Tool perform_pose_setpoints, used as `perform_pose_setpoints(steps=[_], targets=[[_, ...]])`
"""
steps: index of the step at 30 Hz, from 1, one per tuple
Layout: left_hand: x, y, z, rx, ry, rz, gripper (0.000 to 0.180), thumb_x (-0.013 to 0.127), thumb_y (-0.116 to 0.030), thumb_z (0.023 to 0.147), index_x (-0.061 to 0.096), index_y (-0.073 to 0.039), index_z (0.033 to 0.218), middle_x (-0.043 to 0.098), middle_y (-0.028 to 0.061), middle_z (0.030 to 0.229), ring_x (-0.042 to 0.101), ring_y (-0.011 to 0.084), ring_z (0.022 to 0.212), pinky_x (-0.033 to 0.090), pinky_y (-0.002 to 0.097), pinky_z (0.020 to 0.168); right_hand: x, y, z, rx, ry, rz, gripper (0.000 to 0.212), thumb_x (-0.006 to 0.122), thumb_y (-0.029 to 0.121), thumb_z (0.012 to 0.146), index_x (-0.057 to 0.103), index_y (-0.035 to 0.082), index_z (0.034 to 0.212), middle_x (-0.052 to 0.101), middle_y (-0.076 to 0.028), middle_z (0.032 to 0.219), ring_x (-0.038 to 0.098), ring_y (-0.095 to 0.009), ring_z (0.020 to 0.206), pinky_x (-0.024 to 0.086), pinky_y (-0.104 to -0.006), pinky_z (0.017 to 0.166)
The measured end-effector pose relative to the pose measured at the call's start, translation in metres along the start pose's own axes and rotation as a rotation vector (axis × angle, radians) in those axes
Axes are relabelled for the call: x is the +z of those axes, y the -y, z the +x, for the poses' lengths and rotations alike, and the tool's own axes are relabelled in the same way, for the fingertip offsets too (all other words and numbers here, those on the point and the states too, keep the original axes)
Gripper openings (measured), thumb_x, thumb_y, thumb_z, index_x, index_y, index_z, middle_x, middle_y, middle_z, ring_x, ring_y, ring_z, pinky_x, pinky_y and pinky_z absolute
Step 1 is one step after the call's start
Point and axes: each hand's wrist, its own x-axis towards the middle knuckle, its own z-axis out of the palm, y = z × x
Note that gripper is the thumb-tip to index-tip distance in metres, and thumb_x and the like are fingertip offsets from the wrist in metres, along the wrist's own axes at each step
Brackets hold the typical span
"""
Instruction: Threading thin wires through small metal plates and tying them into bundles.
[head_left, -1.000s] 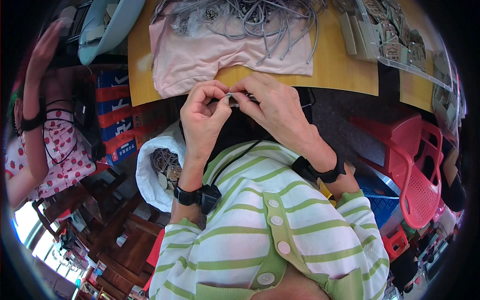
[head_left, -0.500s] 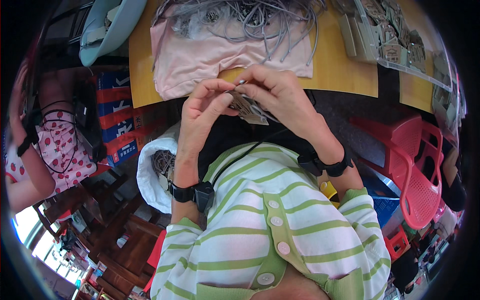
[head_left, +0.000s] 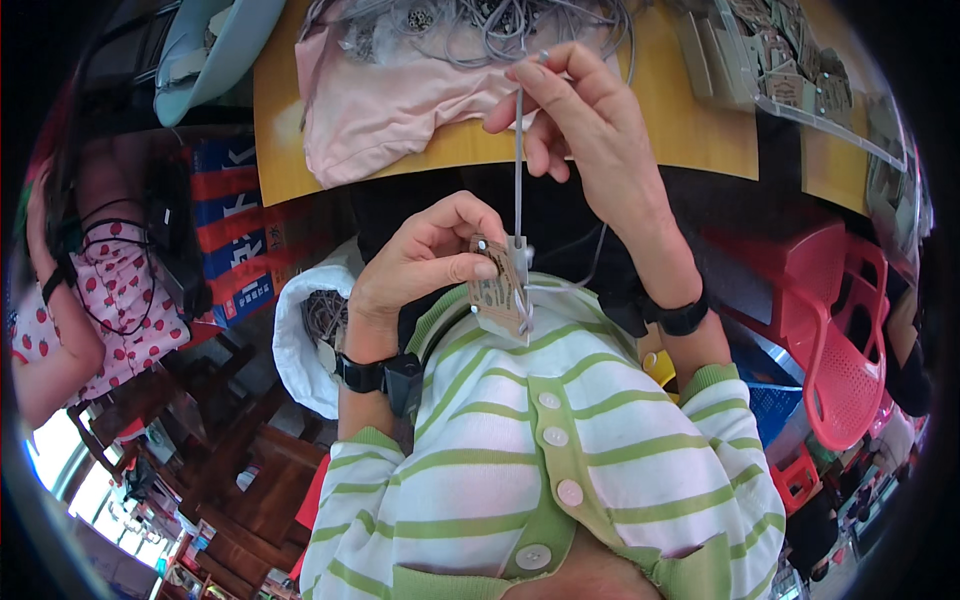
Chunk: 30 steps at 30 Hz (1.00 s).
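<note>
Between the thumb and fingers of my left hand [head_left: 425, 255] is a small brown cardboard tag [head_left: 497, 290], held in front of my striped top. A grey cord [head_left: 519, 165] runs taut upward from the tag. Its upper end is pinched in my right hand [head_left: 605, 135], raised over the table edge with the lower fingers curled. A small shiny bead or tip shows by the right fingertips, too small to name. Another stretch of cord trails right from the tag. Beyond my hands, a pink cloth [head_left: 385, 125] carries a tangle of grey cords [head_left: 510, 40] and clear bags of small dark pieces.
At the far right of the yellow table [head_left: 715, 145] stands a clear plastic bin [head_left: 835, 135] full of brown tags. A light blue basin [head_left: 185, 95] is at far left. Beside my left forearm sits a white sack [head_left: 290, 350]. A red chair [head_left: 840, 370] stands right; another person [head_left: 120, 290] sits left.
My hands were together at the tag; now the right hand has moved up and away, drawing the cord out straight. My left hand has come lower and nearer with the tag.
</note>
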Motion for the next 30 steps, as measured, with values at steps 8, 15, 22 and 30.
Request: perform_pose_setpoints(steps=[8,15,22,30], targets=[[0.000,0.001,0.000,0.141,0.347,-0.132,0.013,0.065,0.002,0.083,0.060,-0.001,0.095,0.060,0.0051,0.089,0.059,0.0114,0.087,0.045,0.0246,0.078,-0.019,0.005,0.041,-0.101,-0.147,0.052,0.012,0.053,0.016,0.096,0.053,0.007,0.089,0.060,0.000,0.069,0.044,0.000,0.047,0.031,-0.0128,0.040],[0.005,-0.006,0.005,0.110,0.389,-0.018,0.008,0.064,0.001,0.083,0.063,-0.001,0.091,0.061,0.0055,0.087,0.060,0.0126,0.082,0.046,0.0242,0.073,-0.031,0.014,0.041,-0.191,-0.104,0.164,0.010,0.054,0.016,0.096,0.055,0.007,0.092,0.061,-0.001,0.069,0.041,0.000,0.046,0.031,-0.0137,0.041],[-0.011,0.022,-0.006,0.282,0.051,-0.352,0.021,0.060,-0.009,0.089,0.053,-0.002,0.107,0.059,0.0076,0.095,0.062,0.0164,0.087,0.053,0.0290,0.076,-0.027,0.031,-0.024,-0.149,0.014,-0.685,0.032,0.066,0.016,0.083,0.060,0.003,0.111,0.062,0.000,0.098,0.051,-0.006,0.074,0.042,-0.0213,0.065],[-0.018,0.009,-0.018,0.243,-0.125,-0.255,0.026,0.063,-0.012,0.087,0.055,-0.002,0.109,0.059,0.0043,0.102,0.060,0.0097,0.090,0.049,0.0222,0.079,-0.032,0.026,-0.071,-0.014,0.581,-0.668,0.020,0.064,0.020,0.084,0.061,0.003,0.094,0.057,-0.010,0.081,0.055,-0.027,0.081,0.045,-0.0364,0.073]])
